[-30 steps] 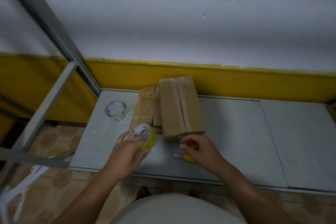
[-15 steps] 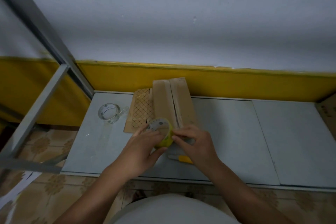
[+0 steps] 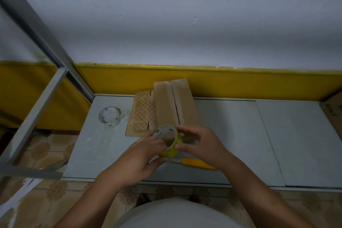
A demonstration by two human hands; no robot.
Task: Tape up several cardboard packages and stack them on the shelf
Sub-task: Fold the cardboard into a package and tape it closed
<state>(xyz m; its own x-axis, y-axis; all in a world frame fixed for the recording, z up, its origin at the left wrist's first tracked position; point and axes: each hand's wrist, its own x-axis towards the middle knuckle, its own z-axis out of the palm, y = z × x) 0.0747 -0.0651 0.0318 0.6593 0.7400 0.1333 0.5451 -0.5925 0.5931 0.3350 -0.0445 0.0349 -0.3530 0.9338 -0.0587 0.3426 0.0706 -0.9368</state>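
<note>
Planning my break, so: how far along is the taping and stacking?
Early. Done: nothing visibly; the box has a gaping, untaped top seam. In hand: left hand and right hand both grip the yellow tape roll, seemingly finding its end. Left: tape the box, deal with the flat cardboard beside it, then stack.

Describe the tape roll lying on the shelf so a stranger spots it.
Find the grey shelf board below the yellow wall band. Near its back left corner, left of the patterned cardboard, lies the clear tape roll. Unlike the yellow roll being held, it is see-through.
</note>
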